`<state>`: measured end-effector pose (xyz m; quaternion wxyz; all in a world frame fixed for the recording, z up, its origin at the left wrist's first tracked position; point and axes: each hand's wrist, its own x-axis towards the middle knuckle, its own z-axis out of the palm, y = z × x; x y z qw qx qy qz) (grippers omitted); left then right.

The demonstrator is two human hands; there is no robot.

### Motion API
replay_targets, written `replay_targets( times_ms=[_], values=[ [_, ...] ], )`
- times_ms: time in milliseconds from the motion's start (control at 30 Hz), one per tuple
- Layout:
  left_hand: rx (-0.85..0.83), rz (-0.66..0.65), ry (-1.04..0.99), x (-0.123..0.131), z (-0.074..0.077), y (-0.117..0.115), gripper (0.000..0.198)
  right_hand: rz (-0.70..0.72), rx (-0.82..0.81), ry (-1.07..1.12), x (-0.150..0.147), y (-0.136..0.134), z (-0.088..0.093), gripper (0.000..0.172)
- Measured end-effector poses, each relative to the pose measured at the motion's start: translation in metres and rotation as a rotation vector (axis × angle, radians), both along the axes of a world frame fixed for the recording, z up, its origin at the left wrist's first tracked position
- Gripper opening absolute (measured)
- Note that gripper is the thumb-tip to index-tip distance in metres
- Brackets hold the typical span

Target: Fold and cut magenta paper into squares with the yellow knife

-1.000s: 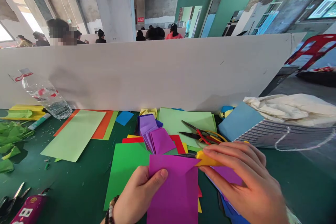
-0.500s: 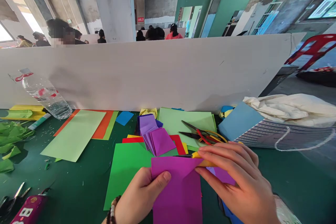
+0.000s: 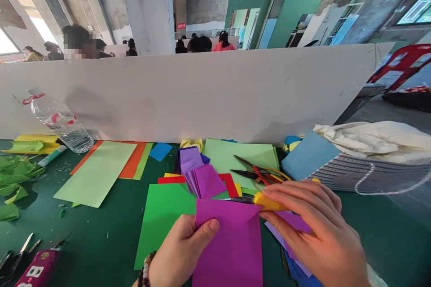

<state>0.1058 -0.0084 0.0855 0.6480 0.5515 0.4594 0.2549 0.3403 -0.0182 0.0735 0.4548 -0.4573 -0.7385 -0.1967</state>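
My left hand [image 3: 182, 246] pinches the left edge of a purple sheet of paper [image 3: 232, 246], thumb on the front and fingers behind. In my right hand [image 3: 316, 228] is a yellow-handled knife [image 3: 269, 202]. Its dark blade points left along the top edge of the sheet, partly hidden behind it. The sheet's top right corner lies against the handle. Just beyond the sheet is a stack of small folded purple pieces [image 3: 208, 181]. More purple paper [image 3: 292, 219] lies under my right hand.
Scissors [image 3: 251, 172] lie on pale green sheets. A green sheet [image 3: 161, 219] is left of centre. Far left are a water bottle [image 3: 67, 123], green scraps [image 3: 16, 172] and a magenta device [image 3: 40, 269]. A paper bag [image 3: 336, 170] stands right, before a white partition [image 3: 188, 98].
My right hand and the knife have shifted right, and more of the blade and handle shows above the sheet. My left hand still holds the paper in nearly the same place.
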Motion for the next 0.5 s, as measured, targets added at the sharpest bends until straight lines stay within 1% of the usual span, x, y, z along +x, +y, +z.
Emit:
replay_targets(
  times_ms=[200, 300, 400, 500],
  values=[
    [-0.026, 0.023, -0.026, -0.0017, -0.0036, 0.0009, 0.070, 0.002, -0.013, 0.012, 0.0011, -0.0001, 0.0016, 0.022],
    [-0.044, 0.046, -0.073, -0.0001, -0.0055, 0.0002, 0.067, 0.018, -0.012, 0.005, -0.0017, -0.0002, 0.0036, 0.023],
    [-0.071, 0.081, -0.113, 0.0021, -0.0062, -0.0007, 0.069, 0.020, -0.014, -0.015, -0.0049, -0.0014, 0.0044, 0.025],
    [-0.101, 0.087, -0.147, 0.0033, -0.0062, -0.0011, 0.068, 0.028, -0.015, -0.030, -0.0070, -0.0025, 0.0037, 0.026]
  ],
)
